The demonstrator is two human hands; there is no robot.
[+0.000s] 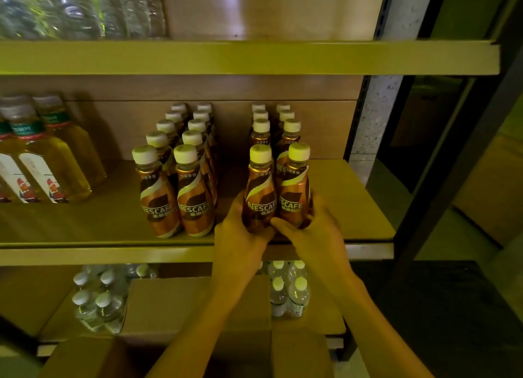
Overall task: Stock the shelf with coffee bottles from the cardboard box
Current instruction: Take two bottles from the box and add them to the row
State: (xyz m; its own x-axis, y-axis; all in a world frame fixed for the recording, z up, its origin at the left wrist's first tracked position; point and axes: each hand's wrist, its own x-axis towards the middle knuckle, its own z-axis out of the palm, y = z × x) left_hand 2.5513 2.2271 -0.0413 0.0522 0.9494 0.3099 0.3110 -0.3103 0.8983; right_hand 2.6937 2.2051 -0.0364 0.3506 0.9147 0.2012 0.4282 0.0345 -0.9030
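Note:
Brown Nescafe coffee bottles with white caps stand in rows on the middle shelf (353,207). A left block (175,179) holds two rows. A right block (273,128) also holds two rows. At its front, my left hand (240,236) grips one coffee bottle (260,190) low on its body, and my right hand (314,224) grips the bottle beside it (294,188). Both bottles stand upright near the shelf's front edge, touching each other. The cardboard box (297,352) lies below my forearms, its flaps open.
Yellow drink bottles (53,162) stand at the left of the same shelf. Clear water bottles (96,304) and a closed carton (175,301) sit on the lower shelf. Wrapped bottles (70,9) fill the top shelf. A dark shelf post (452,162) rises at right.

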